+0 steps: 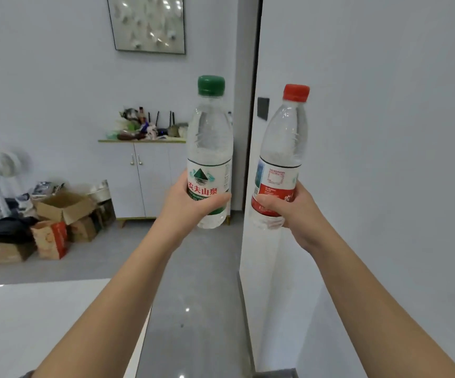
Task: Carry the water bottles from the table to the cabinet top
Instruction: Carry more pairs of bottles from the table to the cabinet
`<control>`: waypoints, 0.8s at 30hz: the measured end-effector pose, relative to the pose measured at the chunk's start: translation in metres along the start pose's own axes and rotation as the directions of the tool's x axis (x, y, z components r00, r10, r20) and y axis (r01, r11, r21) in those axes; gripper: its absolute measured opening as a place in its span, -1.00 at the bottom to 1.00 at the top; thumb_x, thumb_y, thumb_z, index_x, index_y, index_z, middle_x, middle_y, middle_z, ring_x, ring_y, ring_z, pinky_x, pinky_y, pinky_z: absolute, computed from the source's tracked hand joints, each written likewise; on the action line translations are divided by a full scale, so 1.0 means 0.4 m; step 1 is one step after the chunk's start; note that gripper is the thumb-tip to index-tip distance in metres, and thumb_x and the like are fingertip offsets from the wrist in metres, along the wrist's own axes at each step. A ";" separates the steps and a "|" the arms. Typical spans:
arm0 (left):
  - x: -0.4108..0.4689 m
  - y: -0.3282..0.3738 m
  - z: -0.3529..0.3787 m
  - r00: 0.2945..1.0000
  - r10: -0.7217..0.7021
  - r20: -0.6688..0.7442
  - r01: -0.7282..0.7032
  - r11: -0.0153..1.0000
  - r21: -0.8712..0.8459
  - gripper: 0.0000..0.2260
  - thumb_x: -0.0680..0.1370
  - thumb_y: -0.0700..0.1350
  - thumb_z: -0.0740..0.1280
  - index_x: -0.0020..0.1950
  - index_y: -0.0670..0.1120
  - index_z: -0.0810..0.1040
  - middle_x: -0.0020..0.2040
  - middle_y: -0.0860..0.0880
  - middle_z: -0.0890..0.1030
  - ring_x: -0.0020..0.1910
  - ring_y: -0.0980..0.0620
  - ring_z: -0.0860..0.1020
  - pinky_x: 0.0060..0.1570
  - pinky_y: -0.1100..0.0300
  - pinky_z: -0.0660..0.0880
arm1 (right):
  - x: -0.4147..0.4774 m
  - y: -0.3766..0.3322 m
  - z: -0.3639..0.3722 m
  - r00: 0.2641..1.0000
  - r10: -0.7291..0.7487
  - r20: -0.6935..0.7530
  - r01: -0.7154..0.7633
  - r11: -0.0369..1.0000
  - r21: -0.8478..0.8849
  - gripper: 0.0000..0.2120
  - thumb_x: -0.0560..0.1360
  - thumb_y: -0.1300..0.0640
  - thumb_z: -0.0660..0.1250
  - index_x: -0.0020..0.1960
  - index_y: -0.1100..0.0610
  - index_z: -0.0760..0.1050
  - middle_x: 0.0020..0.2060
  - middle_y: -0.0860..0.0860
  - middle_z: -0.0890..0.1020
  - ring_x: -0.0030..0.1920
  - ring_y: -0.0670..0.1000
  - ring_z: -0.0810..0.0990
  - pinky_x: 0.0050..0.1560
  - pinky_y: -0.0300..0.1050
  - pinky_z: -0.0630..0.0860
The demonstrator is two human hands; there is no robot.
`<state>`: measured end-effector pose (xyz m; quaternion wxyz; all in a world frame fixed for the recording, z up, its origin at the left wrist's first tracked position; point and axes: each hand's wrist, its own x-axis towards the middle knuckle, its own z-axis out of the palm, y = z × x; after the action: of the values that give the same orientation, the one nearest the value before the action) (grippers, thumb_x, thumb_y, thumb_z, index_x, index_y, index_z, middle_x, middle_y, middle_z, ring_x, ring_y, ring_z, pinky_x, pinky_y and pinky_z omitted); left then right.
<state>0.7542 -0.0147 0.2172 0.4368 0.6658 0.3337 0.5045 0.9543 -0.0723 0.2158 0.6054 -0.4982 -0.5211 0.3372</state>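
Note:
My left hand [187,207] grips a clear water bottle with a green cap [210,143] around its label, holding it upright in the air. My right hand [293,210] grips a second clear bottle with a red cap [282,148], also upright and tilted slightly right. Both arms reach forward. The white table [30,323] lies at the lower left, below my left arm. Across the room stands a white cabinet [150,181] whose top [139,141] is crowded with small items.
A white wall [371,186] stands close on the right with a dark switch plate [263,108]. Cardboard boxes [62,205] and paper bags [50,238] clutter the floor at left, near a white fan [5,170]. Grey floor [199,282] runs ahead.

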 end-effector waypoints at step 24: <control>0.107 0.188 -0.064 0.994 0.001 -0.105 -0.019 0.986 -0.168 -0.68 0.41 -0.18 0.51 0.03 0.13 0.51 -0.02 0.08 0.65 -0.02 0.06 0.60 -0.13 0.10 0.49 | 0.130 -0.153 0.024 0.999 -0.019 0.035 0.016 0.997 0.080 -0.62 0.42 0.17 0.50 0.16 -0.08 0.51 0.01 -0.05 0.69 0.05 0.05 0.66 -0.06 0.06 0.61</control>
<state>0.7414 -0.0004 0.3052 0.4710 0.6007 0.3088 0.5674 0.9503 -0.0387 0.2893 0.6185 -0.4628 -0.5223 0.3612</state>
